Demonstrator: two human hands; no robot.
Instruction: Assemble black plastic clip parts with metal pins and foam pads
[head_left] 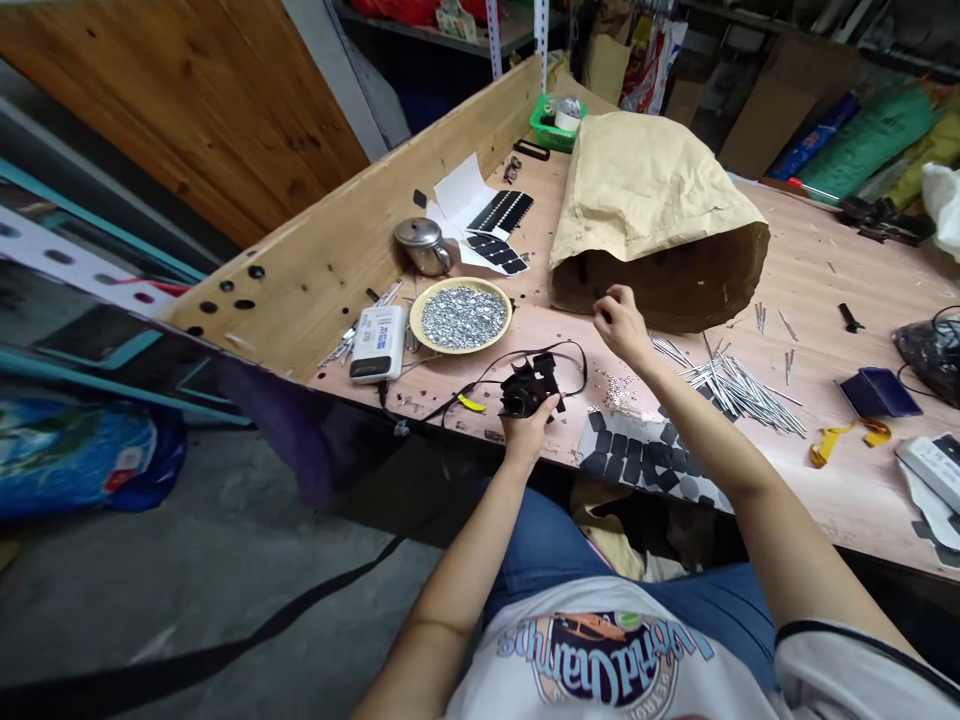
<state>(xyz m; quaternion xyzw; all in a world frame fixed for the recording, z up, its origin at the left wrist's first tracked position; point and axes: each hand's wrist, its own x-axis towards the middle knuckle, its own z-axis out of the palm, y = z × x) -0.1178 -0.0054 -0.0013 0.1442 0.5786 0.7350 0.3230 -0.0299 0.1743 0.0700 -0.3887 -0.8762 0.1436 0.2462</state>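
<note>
- left hand (529, 430): low at the bench's (825, 490) front edge, fingers curled around the black part
- black part (531, 388): small, chunky, angular plastic piece, held just above the bench; exact kind too unclear to tell
- cord (517, 365): thin and black, looping from the black part across the bench
- right hand (619, 325): raised above the bench, fingertips (606, 308) pinched together, just beside the paper sack's mouth
- paper sack (645, 220): tan, creased, lying on its side, open mouth facing the right hand

The left forearm (469, 560) angles up to a left hand (529, 430) with curled fingers, while the right forearm (697, 430) stretches further out, its right hand (621, 325) raised and bunched, perhaps pinching
</note>
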